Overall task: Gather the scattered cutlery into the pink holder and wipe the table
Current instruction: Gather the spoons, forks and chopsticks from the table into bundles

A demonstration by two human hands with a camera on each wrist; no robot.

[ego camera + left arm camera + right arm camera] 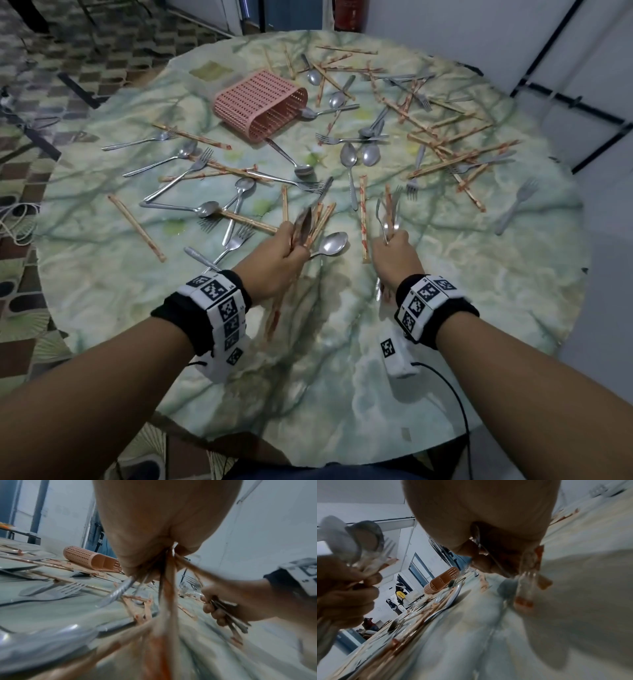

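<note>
Hands both fisted around bundles. Left hand (279, 255) curls tight on a left bundle (310, 219) of chopsticks plus spoon and fork, tips fanning up and away, tails sticking out below the wrist. Right hand (394, 251) grips a right bundle (388, 212) of forks and a chopstick, held upright; in the left wrist view its fingers (208, 607) wrap the handles fully. Wrist views blurred, exact piece count unclear.

A loose spoon (332, 244) lies between the two fists, just beside the left one. A single chopstick (363, 219) lies just left of the right fist.

Pink holder (260, 102) lies on its side, well beyond both hands, nearer the left, open mouth facing the right-hand clutter. Scattered cutlery (428, 120) spreads beyond and to both sides of the fists, densest far right.

Table (325, 377), round and marbled green, is bare between the wrists and the near rim. Right rim sits closer to the right hand than left rim to the left.
</note>
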